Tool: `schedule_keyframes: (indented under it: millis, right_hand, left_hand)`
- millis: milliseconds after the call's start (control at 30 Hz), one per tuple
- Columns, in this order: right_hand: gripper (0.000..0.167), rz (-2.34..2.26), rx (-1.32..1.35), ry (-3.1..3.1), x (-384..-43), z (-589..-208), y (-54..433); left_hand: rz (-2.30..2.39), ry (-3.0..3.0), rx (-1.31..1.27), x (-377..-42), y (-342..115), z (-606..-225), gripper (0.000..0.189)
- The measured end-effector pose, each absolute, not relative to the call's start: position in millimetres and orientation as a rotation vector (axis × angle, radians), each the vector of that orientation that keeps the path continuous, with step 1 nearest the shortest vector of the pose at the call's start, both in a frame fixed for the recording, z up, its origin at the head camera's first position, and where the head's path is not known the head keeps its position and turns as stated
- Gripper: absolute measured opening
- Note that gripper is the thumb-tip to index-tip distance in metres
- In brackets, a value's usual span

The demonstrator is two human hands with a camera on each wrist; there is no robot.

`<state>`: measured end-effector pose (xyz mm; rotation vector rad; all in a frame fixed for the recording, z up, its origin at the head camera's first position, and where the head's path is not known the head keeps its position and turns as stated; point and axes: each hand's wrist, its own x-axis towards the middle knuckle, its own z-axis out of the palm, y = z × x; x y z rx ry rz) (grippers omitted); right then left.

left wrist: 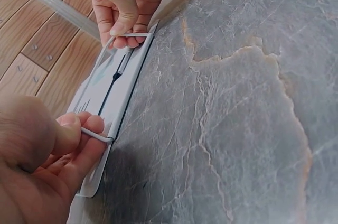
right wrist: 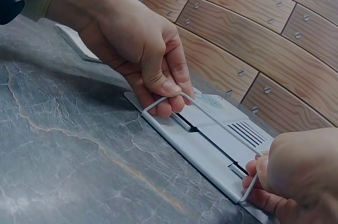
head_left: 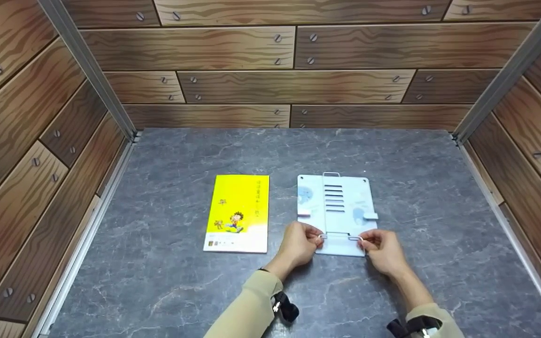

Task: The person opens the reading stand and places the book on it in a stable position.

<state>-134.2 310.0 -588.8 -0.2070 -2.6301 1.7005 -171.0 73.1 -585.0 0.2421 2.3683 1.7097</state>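
Note:
A white book stand (head_left: 345, 223) with pale blue patterns lies flat, its slotted part facing up. My left hand (head_left: 298, 244) pinches one side of its white wire bracket (right wrist: 222, 126) between thumb and fingers. At the other side my right hand (head_left: 385, 251) pinches the same bracket. In both wrist views the bracket is raised at an angle over the stand's near edge. Small clips (head_left: 370, 216) sit on the stand's left and right sides, and a wire loop (head_left: 331, 173) sticks out past its far edge.
A yellow book (head_left: 240, 202) with a cartoon child on its cover lies left of the stand. Grey marbled table (head_left: 195, 291) spreads around both. Wood-patterned panels (head_left: 233, 47) enclose the back and sides, with metal rails (head_left: 82, 61) at the corners.

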Motion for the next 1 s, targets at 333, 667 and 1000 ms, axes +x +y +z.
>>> schedule_keyframes:
  millis: [333,667,1000]
  right_hand:
    - [0.008,1.703,-0.169,-2.59,-131.2,-595.3,309.8]
    - [0.01,1.744,-0.168,-2.537,-129.7,-598.4,309.2]
    - [0.007,1.819,-0.176,-2.473,-128.3,-602.9,311.0]
  left_hand:
    - [1.712,2.388,0.256,-169.1,73.2,-584.9,0.013]
    - [1.69,2.413,0.233,-167.5,73.9,-585.6,0.015]
    - [1.676,2.462,0.306,-165.4,72.2,-586.9,0.014]
